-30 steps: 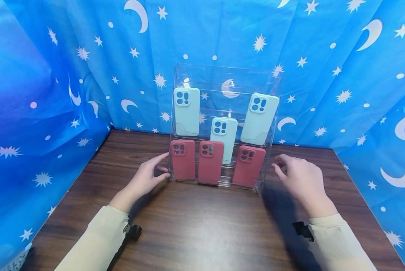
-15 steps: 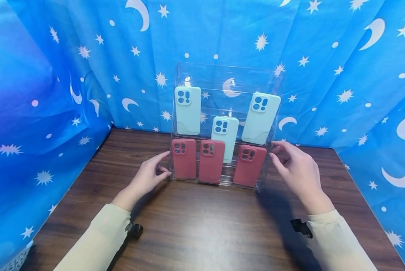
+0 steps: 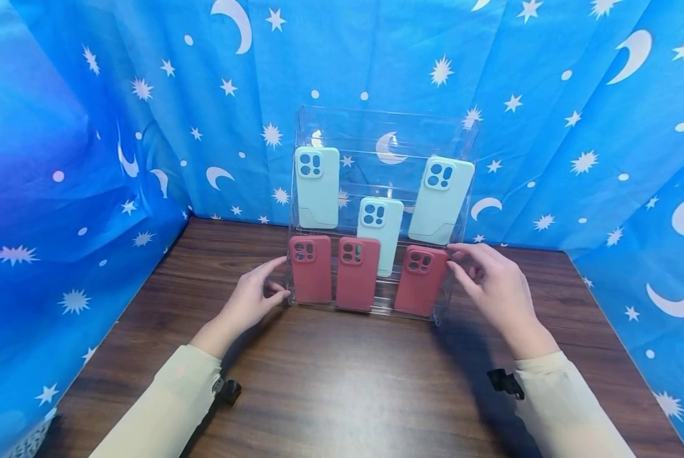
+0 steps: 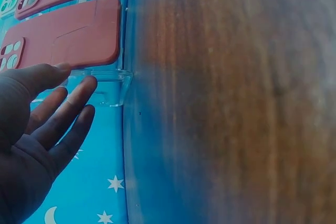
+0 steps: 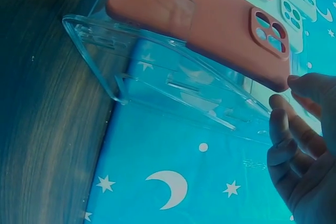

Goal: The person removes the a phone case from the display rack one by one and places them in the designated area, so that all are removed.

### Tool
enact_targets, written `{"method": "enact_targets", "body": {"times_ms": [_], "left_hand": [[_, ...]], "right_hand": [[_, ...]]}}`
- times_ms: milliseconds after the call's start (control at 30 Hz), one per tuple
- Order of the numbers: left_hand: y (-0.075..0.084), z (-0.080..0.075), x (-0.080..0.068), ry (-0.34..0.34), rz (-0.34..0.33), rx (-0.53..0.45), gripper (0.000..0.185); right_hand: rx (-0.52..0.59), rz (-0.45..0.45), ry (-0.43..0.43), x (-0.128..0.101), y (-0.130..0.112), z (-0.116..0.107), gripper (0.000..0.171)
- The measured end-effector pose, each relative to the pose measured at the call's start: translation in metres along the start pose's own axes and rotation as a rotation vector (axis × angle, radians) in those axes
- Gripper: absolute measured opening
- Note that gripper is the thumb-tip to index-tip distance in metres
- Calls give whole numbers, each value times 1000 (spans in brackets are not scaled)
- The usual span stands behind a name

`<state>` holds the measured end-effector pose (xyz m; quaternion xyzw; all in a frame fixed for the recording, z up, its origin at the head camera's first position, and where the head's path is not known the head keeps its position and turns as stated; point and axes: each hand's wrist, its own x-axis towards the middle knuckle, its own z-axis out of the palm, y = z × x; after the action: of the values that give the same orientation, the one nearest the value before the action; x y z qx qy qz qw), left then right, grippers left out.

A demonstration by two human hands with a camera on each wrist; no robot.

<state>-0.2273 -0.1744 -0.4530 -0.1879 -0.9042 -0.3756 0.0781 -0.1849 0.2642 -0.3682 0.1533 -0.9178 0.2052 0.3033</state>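
A clear stand (image 3: 376,130) holds several phone cases in tiers. Along its lowest tier lean a left red phone case (image 3: 312,273), a middle red phone case (image 3: 356,280) and a right red phone case (image 3: 419,286). Behind them are three pale mint cases (image 3: 440,203). My left hand (image 3: 247,299) is at the stand's lower left side, fingers loosely extended; its thumb is close to the left red case in the left wrist view. My right hand (image 5: 310,140) has its thumb tip at the upper corner of the right red case, with the index fingertip just beside that corner.
The stand rests on a dark wood table (image 3: 342,381) near its back edge. Blue cloth (image 3: 365,57) with white moons and stars hangs behind and on both sides. A patterned white object (image 3: 33,439) shows partly at the lower left.
My right hand has moved left, from beside the stand up to the right red phone case's upper corner. My left hand has stayed nearly still; the cases stand as before.
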Motion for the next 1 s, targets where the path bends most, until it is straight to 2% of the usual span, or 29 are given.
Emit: {"method": "enact_targets", "body": {"times_ms": [233, 667, 1000], "left_hand": [[0, 0, -1, 27, 27, 13, 70], [2, -1, 0, 1, 11, 21, 70], [3, -1, 1, -2, 16, 3, 70]], "right_hand": [[-7, -5, -4, -1, 0, 4, 33], [-25, -18, 27, 1, 2, 9, 36], [22, -29, 20, 2, 5, 9, 30]]}}
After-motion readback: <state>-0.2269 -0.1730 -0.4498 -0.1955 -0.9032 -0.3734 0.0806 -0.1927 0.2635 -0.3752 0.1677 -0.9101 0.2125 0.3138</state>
